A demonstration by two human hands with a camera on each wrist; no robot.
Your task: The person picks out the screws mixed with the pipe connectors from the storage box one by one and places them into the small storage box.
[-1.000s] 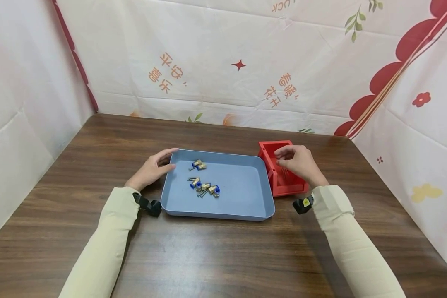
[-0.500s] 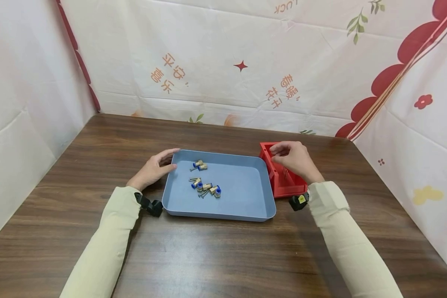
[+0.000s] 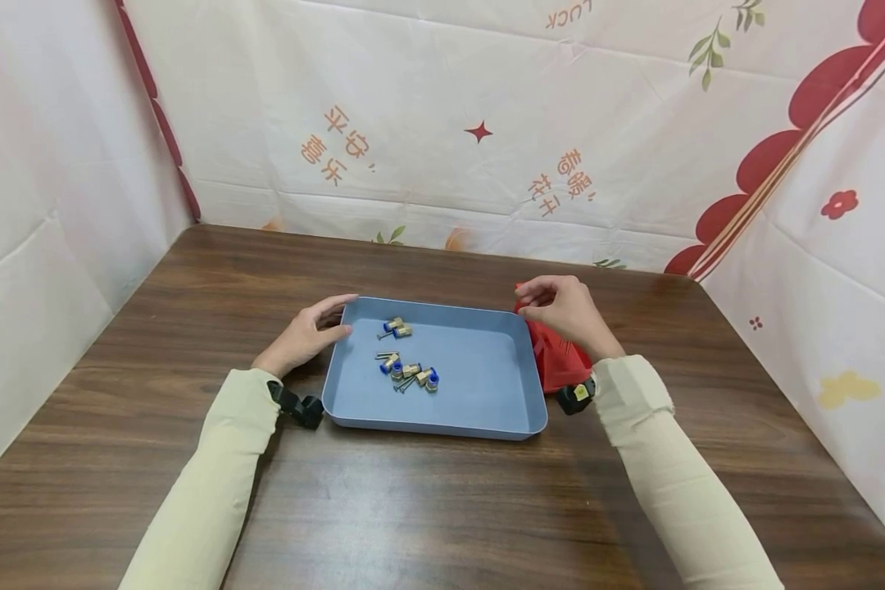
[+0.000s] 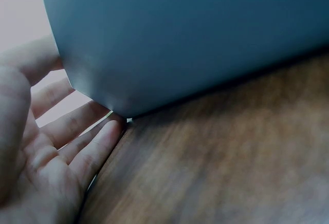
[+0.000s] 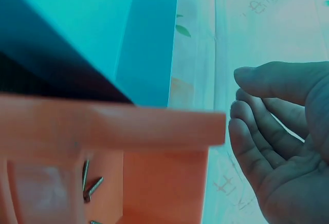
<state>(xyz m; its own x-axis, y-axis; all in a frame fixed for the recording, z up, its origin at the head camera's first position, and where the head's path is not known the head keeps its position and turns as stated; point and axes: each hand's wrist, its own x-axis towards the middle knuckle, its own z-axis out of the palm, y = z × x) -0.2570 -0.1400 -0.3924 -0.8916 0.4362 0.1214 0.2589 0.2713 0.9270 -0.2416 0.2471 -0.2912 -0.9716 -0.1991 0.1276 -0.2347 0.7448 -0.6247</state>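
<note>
A blue-grey tray (image 3: 479, 373) lies mid-table in the head view. Several brass fittings with blue collars (image 3: 410, 370) and several screws (image 3: 404, 385) are scattered over its left half. My left hand (image 3: 302, 334) rests against the tray's left end, with fairly straight fingers near the back corner. Over the red bin (image 3: 556, 369), just right of the tray, my right hand (image 3: 566, 311) hovers with loosely bent fingers and nothing between them. In the right wrist view, screws (image 5: 94, 189) lie inside the bin; the hand hides part of the bin in the head view.
The brown wooden table (image 3: 413, 508) runs back to a printed white cloth (image 3: 413, 164). Cloth also hangs along the left and right sides. A black wrist camera (image 3: 575, 396) sits close to the bin's front edge.
My right hand has moved left over the red bin, toward the tray's right back corner. My left hand and the things in the tray keep their places.
</note>
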